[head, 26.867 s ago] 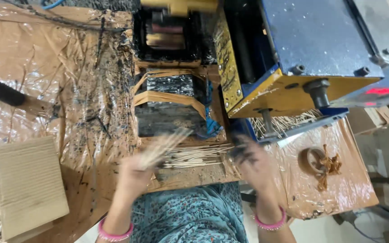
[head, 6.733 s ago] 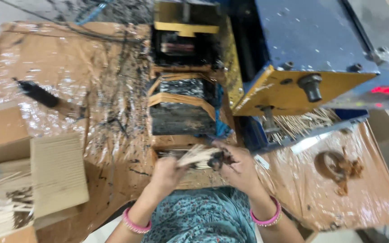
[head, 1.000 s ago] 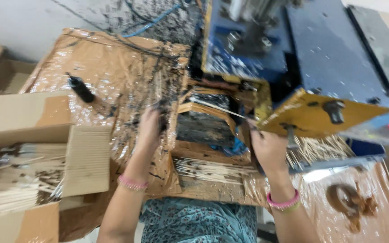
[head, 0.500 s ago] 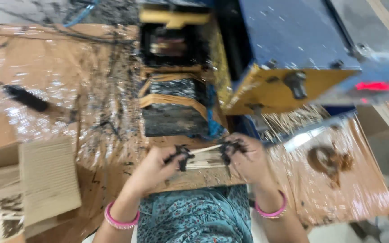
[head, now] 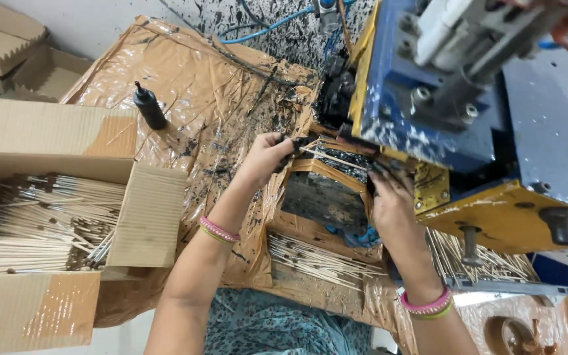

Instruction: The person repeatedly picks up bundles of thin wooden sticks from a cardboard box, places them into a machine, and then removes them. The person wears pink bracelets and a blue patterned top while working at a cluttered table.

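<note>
My left hand (head: 267, 156) and my right hand (head: 390, 196) hold the two ends of a small bundle of thin bamboo sticks (head: 336, 158) over a black-stained tray (head: 323, 197) at the mouth of a blue and yellow machine (head: 468, 125). Fingers of both hands are black with paste and closed on the stick ends. More loose sticks (head: 317, 260) lie on the brown plastic sheet just below the tray, near my body. Pink bangles sit on both wrists.
An open cardboard box (head: 47, 217) full of sticks stands at the left. A black squeeze bottle (head: 149, 108) stands on the paste-spattered plastic sheet (head: 192, 92). More sticks (head: 488, 263) lie under the machine's yellow plate at right. Blue hose runs at the top.
Both hands have moved away from my body, carrying the stick bundle from the near board up to the tray at the machine. The view has tilted left, showing the box.
</note>
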